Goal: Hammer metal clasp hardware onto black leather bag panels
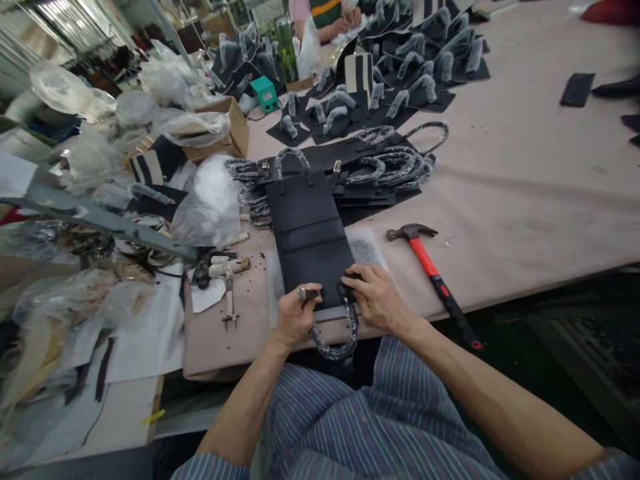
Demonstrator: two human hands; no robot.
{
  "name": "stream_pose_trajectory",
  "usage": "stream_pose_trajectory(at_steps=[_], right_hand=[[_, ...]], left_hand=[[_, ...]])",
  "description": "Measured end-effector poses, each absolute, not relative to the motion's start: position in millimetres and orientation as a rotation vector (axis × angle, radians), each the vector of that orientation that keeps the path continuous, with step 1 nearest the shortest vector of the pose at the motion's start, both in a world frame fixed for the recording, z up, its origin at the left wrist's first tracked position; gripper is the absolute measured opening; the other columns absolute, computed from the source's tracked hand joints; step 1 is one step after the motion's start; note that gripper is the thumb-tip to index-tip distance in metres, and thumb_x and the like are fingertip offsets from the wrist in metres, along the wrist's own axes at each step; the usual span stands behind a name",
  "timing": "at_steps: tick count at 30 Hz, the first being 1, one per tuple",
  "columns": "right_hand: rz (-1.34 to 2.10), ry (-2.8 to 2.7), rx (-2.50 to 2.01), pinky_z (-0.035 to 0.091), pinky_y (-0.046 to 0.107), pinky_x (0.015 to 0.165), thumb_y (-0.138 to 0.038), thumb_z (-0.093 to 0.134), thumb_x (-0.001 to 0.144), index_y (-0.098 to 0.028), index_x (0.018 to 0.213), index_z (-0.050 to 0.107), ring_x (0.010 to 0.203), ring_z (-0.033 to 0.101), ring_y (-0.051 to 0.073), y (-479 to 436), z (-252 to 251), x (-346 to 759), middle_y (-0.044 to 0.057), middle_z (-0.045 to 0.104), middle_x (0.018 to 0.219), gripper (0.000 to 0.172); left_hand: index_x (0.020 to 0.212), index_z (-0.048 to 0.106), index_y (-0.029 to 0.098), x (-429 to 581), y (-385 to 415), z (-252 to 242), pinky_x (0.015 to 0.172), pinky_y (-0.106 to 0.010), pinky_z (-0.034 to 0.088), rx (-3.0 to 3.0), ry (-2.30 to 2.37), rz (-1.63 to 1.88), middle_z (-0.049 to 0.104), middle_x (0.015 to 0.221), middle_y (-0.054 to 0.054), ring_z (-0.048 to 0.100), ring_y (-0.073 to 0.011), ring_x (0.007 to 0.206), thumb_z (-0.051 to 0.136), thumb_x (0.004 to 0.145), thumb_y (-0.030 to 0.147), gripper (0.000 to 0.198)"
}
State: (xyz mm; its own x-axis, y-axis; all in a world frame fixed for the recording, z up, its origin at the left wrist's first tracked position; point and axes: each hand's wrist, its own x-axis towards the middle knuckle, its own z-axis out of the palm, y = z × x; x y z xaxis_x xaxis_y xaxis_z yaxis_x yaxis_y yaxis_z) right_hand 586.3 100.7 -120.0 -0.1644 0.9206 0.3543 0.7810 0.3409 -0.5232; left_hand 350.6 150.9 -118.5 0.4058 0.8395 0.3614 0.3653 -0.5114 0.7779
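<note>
Workshop table (525, 200), long, covered in pale beige cloth, crowded along its left side and far end; head view only.

Item 1: black bag panel (307, 233), flat and lengthwise on the table at the near edge, its lower part on a white mat (367, 248). A wrapped handle (336, 343) is fixed to its near end and loops down over the table edge.

Item 2: left hand (295, 317), at the panel's near left corner, thumb and forefinger pinched together on a small metal piece (306, 293) held against the panel.

Item 3: right hand (377, 300), palm down on the panel's near right corner, fingers bent, tips pressed at the handle's right base; whether they pinch it cannot be told.

Item 4: hammer (433, 273), red and black shaft, lying just right of the mat, head away from the person, apart from both hands.

Item 5: stack of black panels (390, 167) with wrapped handles, beyond the worked panel and touching its far end.

Item 6: pliers (229, 300), left of the panel, near the left hand.

Item 7: clear plastic bags (210, 200), heaped at left beside a cardboard box (235, 127).

Item 8: teal device (265, 93) and green bottle (287, 40), far end.

Item 9: a co-worker's hands (340, 27), far end, well apart from the person's own
</note>
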Motion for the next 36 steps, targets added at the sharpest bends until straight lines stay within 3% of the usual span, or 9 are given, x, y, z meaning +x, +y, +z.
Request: stream_pose_trajectory(at_steps=[8, 14, 20, 36], right_hand=[[0.317, -1.978, -1.493, 0.046, 0.052, 0.099, -0.011, 0.05, 0.095, -0.021, 0.124, 0.07, 0.111, 0.054, 0.031, 101.9, -122.5, 586.4, 0.012, 0.06, 0.13, 0.036], [0.313, -1.991, -1.5, 0.044, 0.052, 0.099, -0.013, 0.049, 0.096, -0.021, 0.123, 0.069, 0.111, 0.054, 0.03, 102.7, -123.7, 587.3, 0.011, 0.059, 0.131, 0.035], [0.312, -1.988, -1.504, 0.044, 0.052, 0.1, -0.011, 0.049, 0.095, -0.018, 0.122, 0.07, 0.113, 0.053, 0.031, 102.7, -122.5, 587.1, 0.013, 0.06, 0.13, 0.035], [0.286, -1.995, -1.484, 0.042, 0.051, 0.1, -0.011, 0.05, 0.095, -0.018, 0.123, 0.068, 0.112, 0.052, 0.031, 102.6, -122.3, 587.3, 0.012, 0.059, 0.129, 0.034]], left_hand=[[0.101, 0.072, 0.02, 352.3, 150.7, -115.1, 0.088, -0.033, 0.062, 1.884, 1.207, 1.062, 0.079, 0.099, -0.005, 0.075, -0.019, 0.093, 0.062, 0.092, 0.02, 0.012], [0.102, 0.072, 0.021, 347.5, 148.5, -118.2, 0.096, -0.036, 0.062, 2.162, 0.871, 0.974, 0.079, 0.107, -0.007, 0.075, -0.0209, 0.103, 0.064, 0.091, 0.018, 0.014], [0.103, 0.068, 0.018, 356.6, 148.0, -118.9, 0.088, -0.035, 0.064, 1.639, 1.169, 1.129, 0.078, 0.098, -0.005, 0.076, -0.0188, 0.09, 0.062, 0.096, 0.027, 0.013], [0.101, 0.073, 0.019, 365.0, 150.0, -115.1, 0.091, -0.034, 0.063, 1.87, 1.147, 1.06, 0.08, 0.099, -0.005, 0.076, -0.019, 0.092, 0.066, 0.092, 0.023, 0.012]])
